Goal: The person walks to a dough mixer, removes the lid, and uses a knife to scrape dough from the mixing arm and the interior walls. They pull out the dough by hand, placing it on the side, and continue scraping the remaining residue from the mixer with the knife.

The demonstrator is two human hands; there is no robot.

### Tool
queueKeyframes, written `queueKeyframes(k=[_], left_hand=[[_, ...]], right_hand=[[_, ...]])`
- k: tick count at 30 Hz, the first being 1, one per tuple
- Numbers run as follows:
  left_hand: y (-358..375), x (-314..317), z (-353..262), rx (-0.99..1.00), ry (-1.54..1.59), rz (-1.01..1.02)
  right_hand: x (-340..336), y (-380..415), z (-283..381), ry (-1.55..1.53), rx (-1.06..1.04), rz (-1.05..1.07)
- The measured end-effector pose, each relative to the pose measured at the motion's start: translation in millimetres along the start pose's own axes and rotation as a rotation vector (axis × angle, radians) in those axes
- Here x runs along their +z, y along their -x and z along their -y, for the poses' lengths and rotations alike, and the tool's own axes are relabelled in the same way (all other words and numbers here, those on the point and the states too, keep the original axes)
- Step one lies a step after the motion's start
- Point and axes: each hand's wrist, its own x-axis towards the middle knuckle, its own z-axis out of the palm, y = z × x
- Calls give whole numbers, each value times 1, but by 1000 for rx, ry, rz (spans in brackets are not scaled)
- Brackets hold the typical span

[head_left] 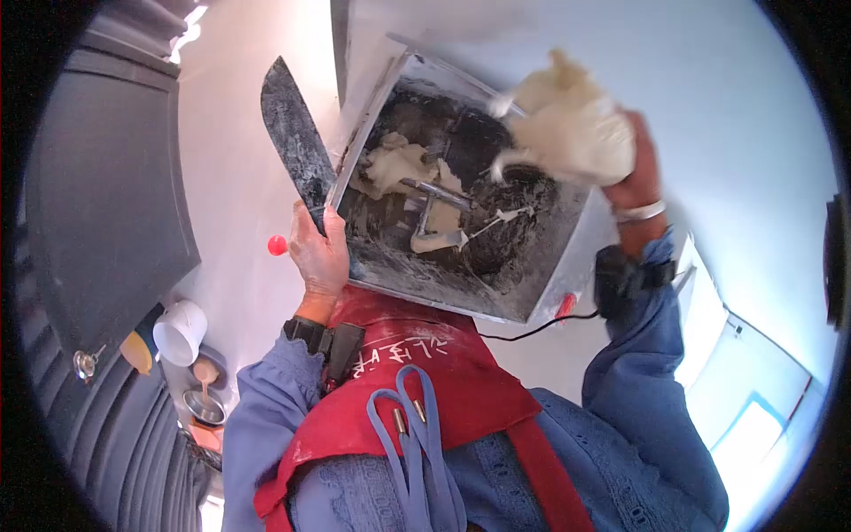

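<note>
My left hand is closed around the handle end of a long, broad-bladed knife, dark and dusted with white. Its blade points up and away, beside the left rim of a metal dough mixer tub. My right hand grips a large lump of pale dough, raised over the tub's far right side and slightly blurred. Inside the tub, more dough sticks around a metal mixing paddle, and a thin strand stretches to the right. The fingers under the lump are mostly hidden.
A red knob sits left of my left hand. A red switch and a black cable are at the tub's near right corner. A white bucket and a metal bowl stand at lower left.
</note>
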Motion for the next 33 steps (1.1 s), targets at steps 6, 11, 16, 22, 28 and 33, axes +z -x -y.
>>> queueKeyframes(k=[6,11,16,22,28,33], left_hand=[[-2,4,13,113,-121,-35],[-4,-1,3,192,-122,-68],[-1,-2,-5,146,-86,-48],[-3,-4,-7,58,22,31],[-8,1,9,233,-112,-56],[-7,-4,-4,142,-4,20]], right_hand=[[52,27,68,19,41,-470],[64,74,54,403,9,-418],[45,123,55,896,-132,-629],[17,184,61,1121,-308,-848],[1,212,38,765,-472,-878],[-66,225,-46,477,-118,-878]])
